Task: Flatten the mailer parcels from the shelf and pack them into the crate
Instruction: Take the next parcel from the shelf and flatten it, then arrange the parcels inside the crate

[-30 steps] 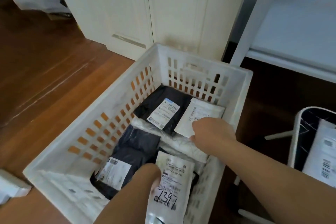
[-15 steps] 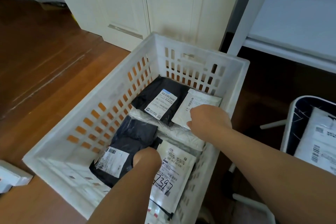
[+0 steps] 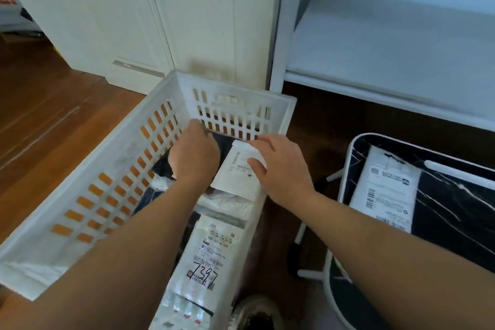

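Item: white mailer (image 3: 237, 169), far end of crate (image 3: 166, 104), atop dark mailer (image 3: 223, 142). Left hand (image 3: 194, 155) flat, palm pressing dark mailer; right hand (image 3: 281, 166) w/ loose fingers on white mailer, nothing clasped. Best practice, by judgement: press air out toward edges, seat white mailer flat vs. far wall, no overlap w/ "7397" mailer (image 3: 206, 257).

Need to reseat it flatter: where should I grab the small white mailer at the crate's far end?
Take the small white mailer by its near edge, coming from above. It lies tilted against the crate far wall, the right hand covers its right edge, and the left hand sits left.
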`<move>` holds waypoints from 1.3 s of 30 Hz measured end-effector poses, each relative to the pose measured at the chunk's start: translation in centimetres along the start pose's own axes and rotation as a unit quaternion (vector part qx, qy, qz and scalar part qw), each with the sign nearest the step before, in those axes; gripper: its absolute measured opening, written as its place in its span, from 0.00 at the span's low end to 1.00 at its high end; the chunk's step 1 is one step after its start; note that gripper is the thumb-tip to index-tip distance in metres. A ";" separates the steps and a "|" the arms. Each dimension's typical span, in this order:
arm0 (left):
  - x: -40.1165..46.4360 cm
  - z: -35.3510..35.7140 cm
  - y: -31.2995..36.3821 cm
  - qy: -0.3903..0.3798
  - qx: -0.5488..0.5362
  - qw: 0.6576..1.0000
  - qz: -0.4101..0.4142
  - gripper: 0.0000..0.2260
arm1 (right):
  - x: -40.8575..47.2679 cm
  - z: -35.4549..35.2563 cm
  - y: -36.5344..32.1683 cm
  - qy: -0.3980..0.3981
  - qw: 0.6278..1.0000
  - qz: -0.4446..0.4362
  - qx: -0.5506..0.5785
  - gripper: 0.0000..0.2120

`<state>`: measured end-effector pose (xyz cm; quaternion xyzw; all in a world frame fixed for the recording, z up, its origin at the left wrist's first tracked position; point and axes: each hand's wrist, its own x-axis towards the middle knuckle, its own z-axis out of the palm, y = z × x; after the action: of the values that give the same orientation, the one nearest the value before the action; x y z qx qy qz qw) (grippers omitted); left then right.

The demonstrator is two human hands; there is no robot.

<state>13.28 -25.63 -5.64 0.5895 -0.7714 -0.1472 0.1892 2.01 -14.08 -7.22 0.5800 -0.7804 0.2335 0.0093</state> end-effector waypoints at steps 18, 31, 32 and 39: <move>-15.1 8.6 20.9 -0.396 -0.079 0.912 0.078 0.18 | -12.4 -11.4 16.3 0.004 0.751 0.570 0.335 0.20; -20.6 10.8 25.1 -0.273 0.003 0.917 0.291 0.25 | -19.9 -15.6 22.6 -0.058 0.953 0.297 0.029 0.24; -21.2 11.3 25.2 -0.274 0.032 0.899 0.340 0.24 | -20.4 -15.0 22.5 -0.066 0.961 0.269 0.013 0.23; -22.4 15.0 23.0 -0.211 0.164 0.838 0.476 0.29 | -21.0 -11.7 22.2 -0.055 0.966 0.239 -0.076 0.28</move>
<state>-8.11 2.08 -11.21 0.1263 -0.9910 -0.0316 -0.0308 -14.35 14.06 -10.68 0.3858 -0.9113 0.1366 -0.0455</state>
